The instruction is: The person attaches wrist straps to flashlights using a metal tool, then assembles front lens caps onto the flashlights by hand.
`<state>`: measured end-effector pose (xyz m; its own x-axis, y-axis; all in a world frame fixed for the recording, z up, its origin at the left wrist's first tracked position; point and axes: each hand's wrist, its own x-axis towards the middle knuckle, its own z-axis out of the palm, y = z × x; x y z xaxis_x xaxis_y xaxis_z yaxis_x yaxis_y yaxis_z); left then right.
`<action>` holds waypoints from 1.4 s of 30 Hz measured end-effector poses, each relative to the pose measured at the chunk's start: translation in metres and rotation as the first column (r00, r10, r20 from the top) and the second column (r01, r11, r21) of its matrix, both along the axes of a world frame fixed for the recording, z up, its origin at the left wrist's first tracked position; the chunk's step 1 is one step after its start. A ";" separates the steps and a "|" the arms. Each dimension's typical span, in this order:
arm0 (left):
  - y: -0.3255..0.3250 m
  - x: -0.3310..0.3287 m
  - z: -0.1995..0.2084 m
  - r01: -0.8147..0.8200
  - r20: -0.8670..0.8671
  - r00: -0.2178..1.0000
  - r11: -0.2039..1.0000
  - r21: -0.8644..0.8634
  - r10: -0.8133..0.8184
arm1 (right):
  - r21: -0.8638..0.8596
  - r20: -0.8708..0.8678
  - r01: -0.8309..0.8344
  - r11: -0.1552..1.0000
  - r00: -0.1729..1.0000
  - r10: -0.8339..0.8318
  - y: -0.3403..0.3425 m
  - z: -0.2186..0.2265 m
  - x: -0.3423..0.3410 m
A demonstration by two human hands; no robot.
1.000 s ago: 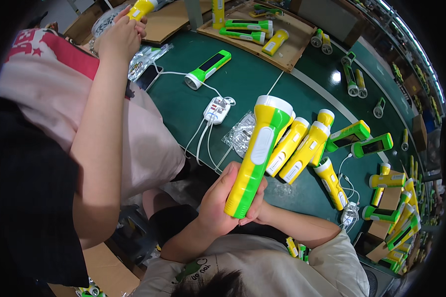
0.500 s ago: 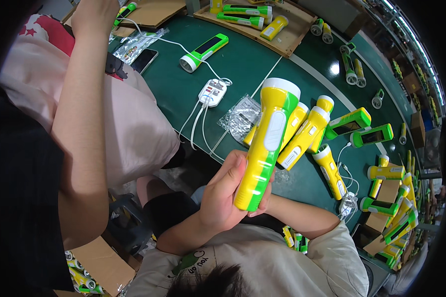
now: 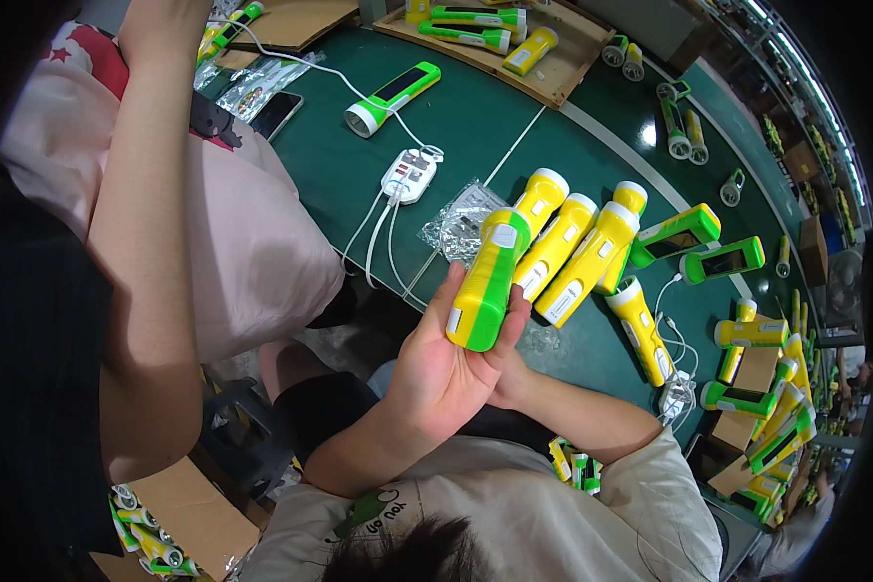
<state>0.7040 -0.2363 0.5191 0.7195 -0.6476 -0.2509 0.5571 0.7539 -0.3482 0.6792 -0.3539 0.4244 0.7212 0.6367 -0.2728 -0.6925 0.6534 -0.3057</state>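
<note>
A yellow and green flashlight lies tilted in my left hand. My thumb is along its left side and fingertips show at its right. The end toward me is green and yellow, and its far end points at other flashlights. My right hand is right behind and beside the left one, with its fingers mostly hidden. Just beyond, several yellow flashlights with white heads lie together on the green table. Another yellow flashlight rests to their right, near a white cable.
A white power adapter with cables sits left of centre. Beyond it lie a green flashlight and a phone. A wooden tray is at the back. Flashlights fill a carton at right. Another person's forearm is at left.
The held flashlight has tipped: its white head has swung away from me, and its end now faces me. My left hand has turned more palm-up. The view has shifted slightly.
</note>
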 end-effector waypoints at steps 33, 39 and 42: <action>0.050 -0.031 0.003 -0.947 0.764 0.019 -0.257 -0.193 -0.645 | -0.136 0.563 0.380 0.915 0.790 -0.244 0.016 0.101 0.006; 0.046 -0.027 -0.015 -0.928 0.912 0.235 0.203 0.313 -0.336 | -0.563 0.653 0.332 0.757 0.740 0.162 -0.023 0.121 0.034; 0.047 -0.024 -0.021 -0.969 0.913 0.239 -0.149 0.199 -0.330 | -0.756 0.531 0.015 0.655 0.599 0.600 -0.044 0.141 0.043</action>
